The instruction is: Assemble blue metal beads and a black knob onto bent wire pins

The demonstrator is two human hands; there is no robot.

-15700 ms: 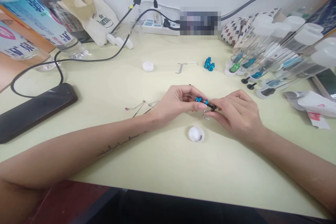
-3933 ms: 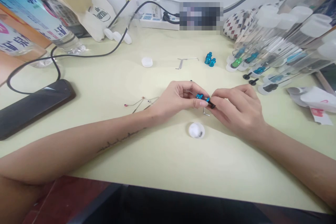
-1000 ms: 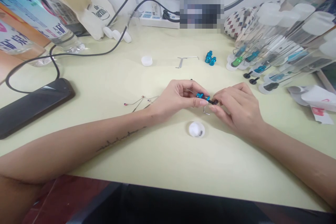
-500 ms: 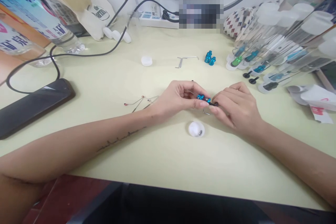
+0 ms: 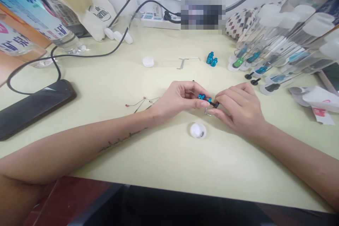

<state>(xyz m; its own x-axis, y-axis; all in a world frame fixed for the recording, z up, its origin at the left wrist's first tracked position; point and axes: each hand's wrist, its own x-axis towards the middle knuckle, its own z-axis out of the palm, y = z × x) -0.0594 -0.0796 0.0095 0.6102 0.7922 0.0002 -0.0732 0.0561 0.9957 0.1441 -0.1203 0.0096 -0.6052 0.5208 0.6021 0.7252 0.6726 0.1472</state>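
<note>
My left hand (image 5: 180, 98) pinches a small blue metal part (image 5: 203, 97) on a thin wire, thumb and fingers closed on it. My right hand (image 5: 238, 107) meets it from the right, fingertips closed on a small black piece (image 5: 216, 105) at the end of the blue part. Both hands rest low over the pale yellow table (image 5: 159, 155). A small bent metal key (image 5: 207, 113) lies just under the fingers. A white cap (image 5: 197, 130) with a tiny dark bit in it sits in front of the hands.
Thin wires with beads (image 5: 140, 103) lie left of my wrist. Two blue parts (image 5: 212, 58), a bent wire (image 5: 188, 61) and a white cap (image 5: 148, 61) lie farther back. Clear tubes (image 5: 275, 56) crowd the right; a phone (image 5: 34, 107), cable and bottles (image 5: 34, 17) are left.
Hardly anything differs: both hands stay joined on the blue part, with small shifts of the right fingertips around the black piece.
</note>
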